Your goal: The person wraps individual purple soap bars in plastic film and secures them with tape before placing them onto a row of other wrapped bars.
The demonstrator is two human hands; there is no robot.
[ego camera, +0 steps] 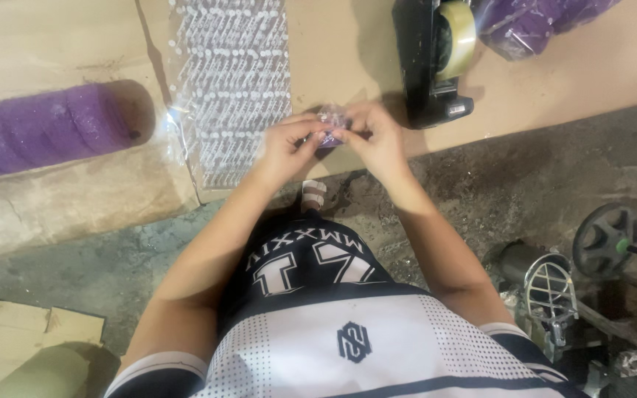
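My left hand (pixel 289 144) and my right hand (pixel 377 140) meet above the edge of a sheet of brown cardboard (pixel 333 51). Together they pinch a small purple item in a clear plastic wrap (pixel 331 127); most of it is hidden by my fingers. A stack of clear bags with white dots (pixel 230 81) lies just left of my hands. A black tape dispenser (pixel 433 63) with a roll of clear tape stands just right of them.
A thick purple roll (pixel 38 133) lies on the cardboard at far left. A purple bundle in plastic (pixel 532 22) sits at the top right. The floor is rough concrete (pixel 554 169). Metal machine parts with a black wheel (pixel 606 239) stand at lower right. Cardboard scraps (pixel 23 339) lie lower left.
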